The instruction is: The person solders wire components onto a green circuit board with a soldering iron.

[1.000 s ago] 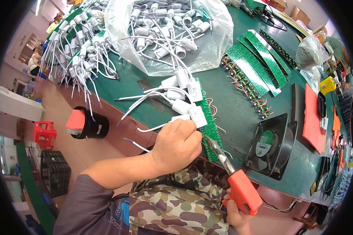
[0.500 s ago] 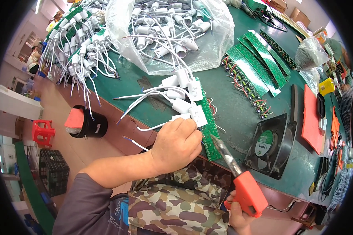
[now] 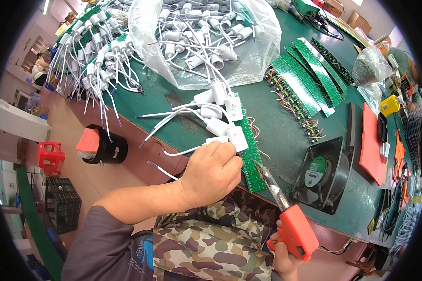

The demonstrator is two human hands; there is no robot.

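My left hand (image 3: 211,172) is closed in a pinch at the edge of a green circuit board strip (image 3: 252,164); what its fingers hold is hidden. A white cable (image 3: 162,169) with bare-looking coloured ends runs behind this hand. Several white cylindrical sockets with cables (image 3: 216,126) lie along the board's left side, beside square white pieces (image 3: 237,138) on the board. In my right hand (image 3: 282,250) is a red soldering gun (image 3: 297,232), gripped by its handle. Its metal tip points up and left, at or just above the board's lower right edge.
A clear plastic bag (image 3: 147,51) full of white sockets stands at the back, with a heap of socketed boards (image 3: 96,51) left of it. Green board strips (image 3: 309,75) lie right. A black fan (image 3: 321,173) sits near the right front. A black bucket (image 3: 112,147) stands on the floor.
The soldering gun's tip has shifted very slightly right along the board, and its body moved a little left. My left hand has stayed in place.
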